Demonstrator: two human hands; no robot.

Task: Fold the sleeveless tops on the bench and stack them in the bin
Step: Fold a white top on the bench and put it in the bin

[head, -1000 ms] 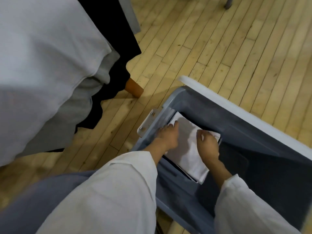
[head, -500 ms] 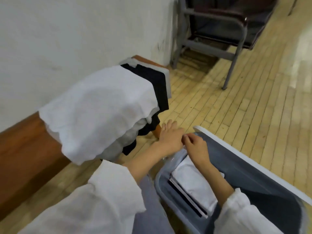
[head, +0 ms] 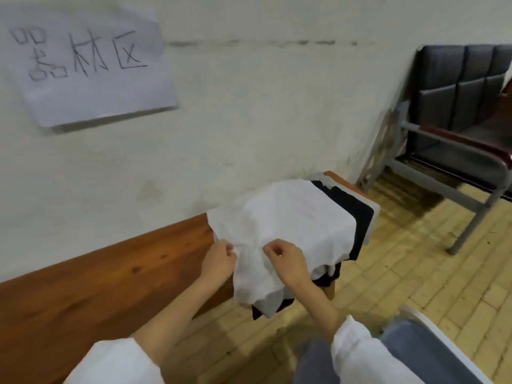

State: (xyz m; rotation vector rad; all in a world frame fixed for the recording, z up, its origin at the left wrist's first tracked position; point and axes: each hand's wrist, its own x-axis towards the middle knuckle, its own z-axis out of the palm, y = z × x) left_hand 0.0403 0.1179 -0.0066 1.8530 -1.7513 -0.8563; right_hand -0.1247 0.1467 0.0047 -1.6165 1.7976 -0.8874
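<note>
A pile of tops drapes over the right end of the brown wooden bench (head: 110,273). A white top (head: 288,217) lies uppermost, with black (head: 357,214) and grey tops beneath it. My left hand (head: 217,260) pinches the white top's near edge at its left. My right hand (head: 288,260) pinches the same edge a little further right. The grey bin (head: 432,336) shows only its rim and a corner at the lower right; its contents are out of view.
The bench stands against a white wall with a handwritten paper sign (head: 86,65). A dark padded chair with a grey metal frame (head: 454,128) stands at the far right. Light wooden floorboards (head: 401,273) lie between bench, chair and bin.
Both hands have left the folded white top in the bin and moved up to the bench pile. They now pinch the top white garment's near edge. The view has swung from bin to bench.
</note>
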